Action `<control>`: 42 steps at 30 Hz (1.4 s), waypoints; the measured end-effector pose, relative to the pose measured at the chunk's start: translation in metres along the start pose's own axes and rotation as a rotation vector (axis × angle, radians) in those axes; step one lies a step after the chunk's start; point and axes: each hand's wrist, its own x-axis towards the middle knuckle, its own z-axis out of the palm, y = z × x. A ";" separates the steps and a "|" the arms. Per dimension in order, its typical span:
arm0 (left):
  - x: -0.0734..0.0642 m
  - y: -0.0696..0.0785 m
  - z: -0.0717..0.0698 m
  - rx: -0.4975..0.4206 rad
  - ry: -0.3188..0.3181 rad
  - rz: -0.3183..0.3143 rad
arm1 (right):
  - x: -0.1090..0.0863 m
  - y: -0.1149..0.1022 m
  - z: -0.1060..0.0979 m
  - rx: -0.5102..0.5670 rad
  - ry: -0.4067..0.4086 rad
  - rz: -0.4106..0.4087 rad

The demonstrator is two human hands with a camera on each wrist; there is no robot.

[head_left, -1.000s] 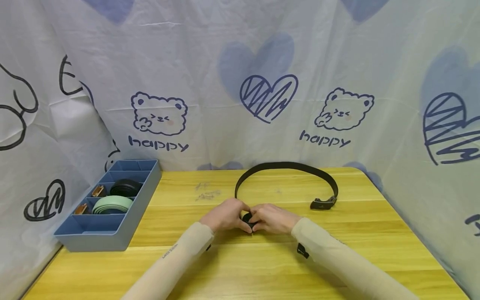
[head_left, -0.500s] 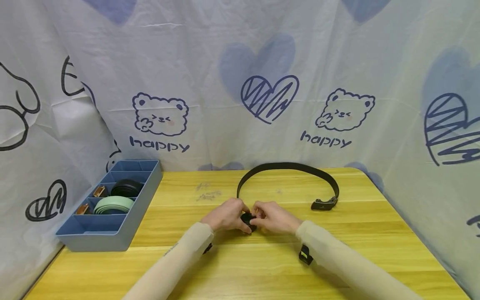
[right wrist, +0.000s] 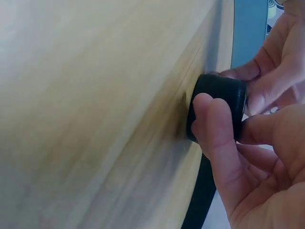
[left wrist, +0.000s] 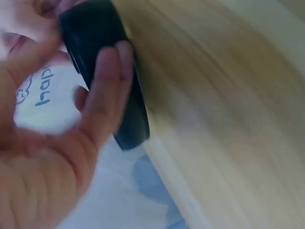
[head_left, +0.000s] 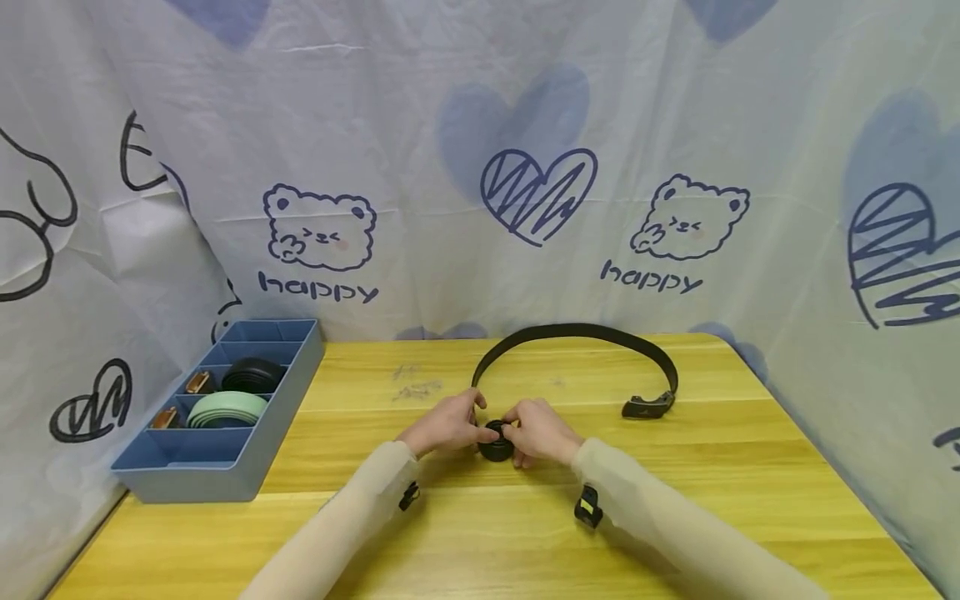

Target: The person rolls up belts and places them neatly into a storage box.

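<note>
A long black belt (head_left: 577, 331) lies in an arc on the table, its dark buckle (head_left: 647, 407) at the right end. Its near end is wound into a small upright-walled coil (head_left: 496, 450) between both hands. The left hand (head_left: 447, 425) holds the coil's left side, with fingers on the outer strap (left wrist: 102, 28) and the thumb by the coil's top. From the right, the right hand (head_left: 542, 432) pinches the coil; two fingertips (right wrist: 217, 112) lie along its outer wall and the thumb reaches its inner edge. The coil's centre is partly hidden by the thumbs.
A blue divided tray (head_left: 277, 450) stands at the left with a rolled black belt (head_left: 253, 376), a rolled mint-green belt (head_left: 225, 408) and gold-coloured buckles in its compartments. A printed cloth (head_left: 427, 250) hangs behind the wooden table (head_left: 495, 542).
Both hands have shifted their grip around the coil, and more of it shows. The left fingers have spread toward the strap. Tray and buckle have stayed in place.
</note>
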 end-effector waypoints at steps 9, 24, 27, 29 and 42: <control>-0.001 0.009 0.004 0.022 0.154 -0.105 | 0.008 0.001 -0.004 -0.097 -0.049 -0.096; 0.011 0.006 -0.001 0.167 0.017 0.060 | 0.014 0.004 -0.009 -0.252 -0.051 -0.226; 0.011 0.008 0.003 0.151 0.038 0.040 | 0.011 0.005 -0.004 -0.263 0.041 -0.206; 0.011 0.010 0.006 0.141 0.060 0.025 | 0.008 0.005 -0.001 -0.226 0.074 -0.158; 0.010 0.012 0.005 0.101 0.021 -0.017 | 0.009 0.000 -0.009 -0.240 -0.045 -0.190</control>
